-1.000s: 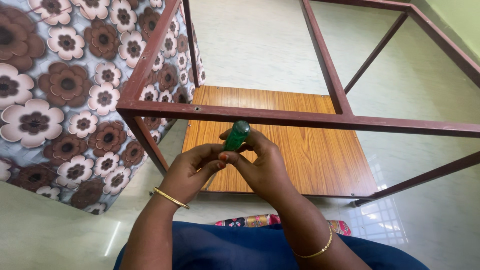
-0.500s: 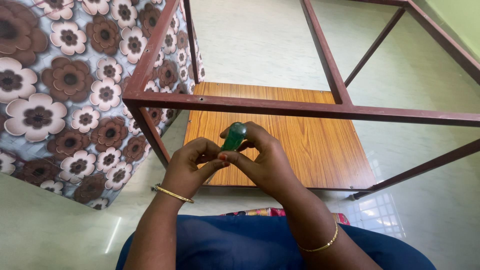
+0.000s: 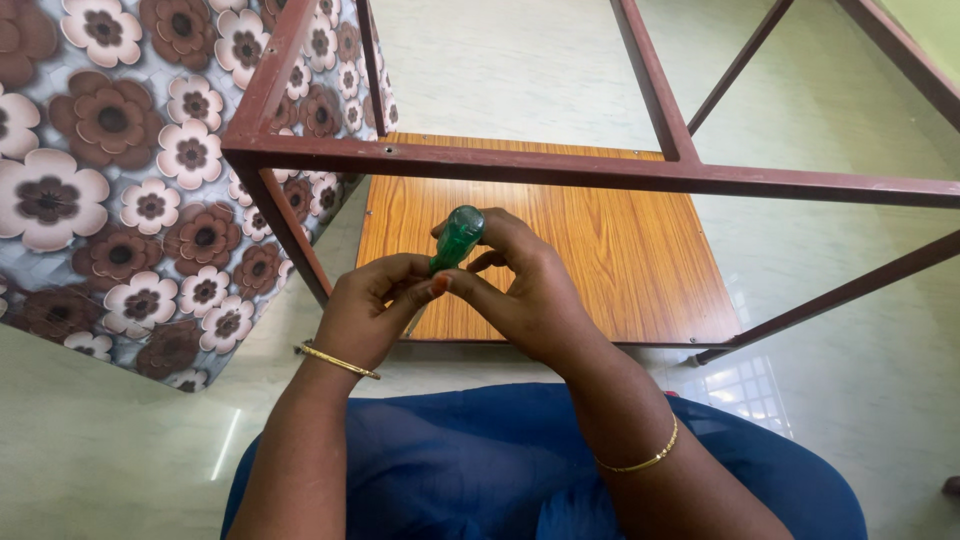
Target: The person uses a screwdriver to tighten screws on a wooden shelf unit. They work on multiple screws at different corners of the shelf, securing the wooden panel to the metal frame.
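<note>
Over the near edge of the wooden board [image 3: 560, 250], head view: your two hands meet just below the front rail of the dark red metal frame [image 3: 600, 172]. Right hand [image 3: 530, 290] curled around a green screwdriver handle [image 3: 457, 238], fingers wrapped at its lower part, rounded top of the handle poking up and tilted slightly toward the rail. Left hand [image 3: 372, 308] closed in, thumb and fingertips pressed together against the lower end of the same handle, touching the right hand's fingers. The tool's shaft is hidden between the hands; cannot tell where its tip sits. Handle held in the air above the board, not touching it or the frame. A thin gold bangle [image 3: 338, 361] on your left wrist, another gold bangle [image 3: 640, 460] on your right forearm. Blue garment [image 3: 470, 460] across your lap at the bottom edge. To the left, a panel with a brown-and-cream flower pattern [image 3: 120, 190] leans beside the frame's front left corner post. Board lies flat on the pale polished floor [image 3: 850, 330], inside the frame's footprint.
</note>
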